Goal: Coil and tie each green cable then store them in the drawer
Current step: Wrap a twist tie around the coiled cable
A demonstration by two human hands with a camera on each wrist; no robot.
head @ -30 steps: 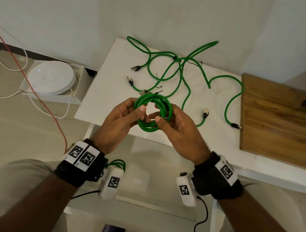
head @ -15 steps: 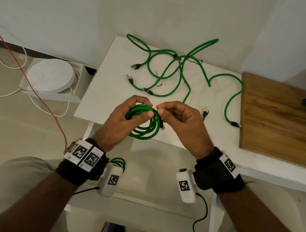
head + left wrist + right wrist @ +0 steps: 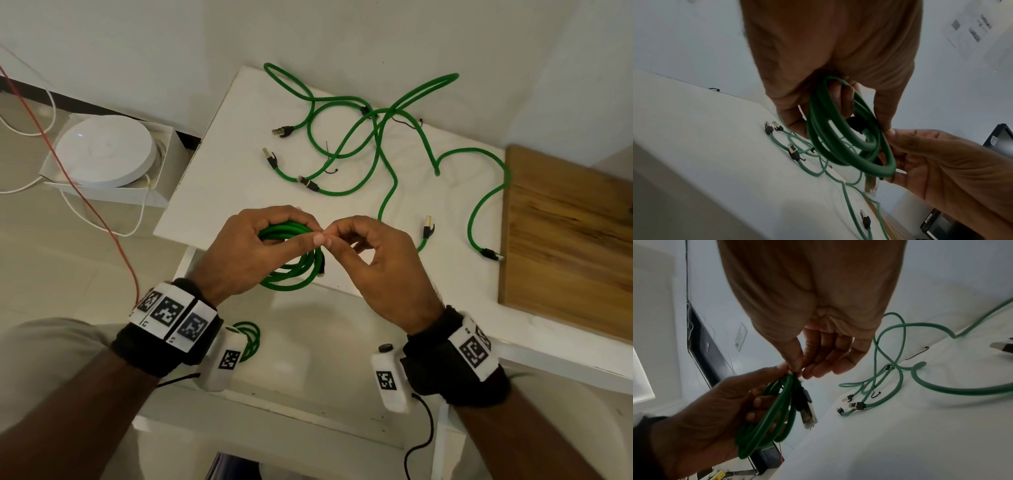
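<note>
My left hand [image 3: 301, 228] grips a coiled green cable [image 3: 294, 270] just above the table's front edge, with the fingers curled over the coil's top and the thumb across it. My right hand [image 3: 334, 235] pinches thumb and forefinger at the coil's top, right by the left thumb tip. In the right wrist view a thin black tie [image 3: 781, 384] crosses the coil [image 3: 766, 418] there, and the plug ends [image 3: 807, 412] hang beside it. Loose green cables [image 3: 376, 154] lie tangled on the white table [image 3: 212, 192]. Another coiled cable [image 3: 252, 337] lies in the open drawer [image 3: 325, 346] below, half hidden behind my left wrist.
Loose black ties [image 3: 406, 121] lie among the cables on the table. A wooden board [image 3: 565, 233] covers the table's right end. On the floor to the left stand a round white device in a box [image 3: 102, 150], a red wire [image 3: 85, 205] and white cords.
The coil has tipped flatter and moved slightly left in my left hand. My right hand let go of the coil's rim and now pinches at its top.
</note>
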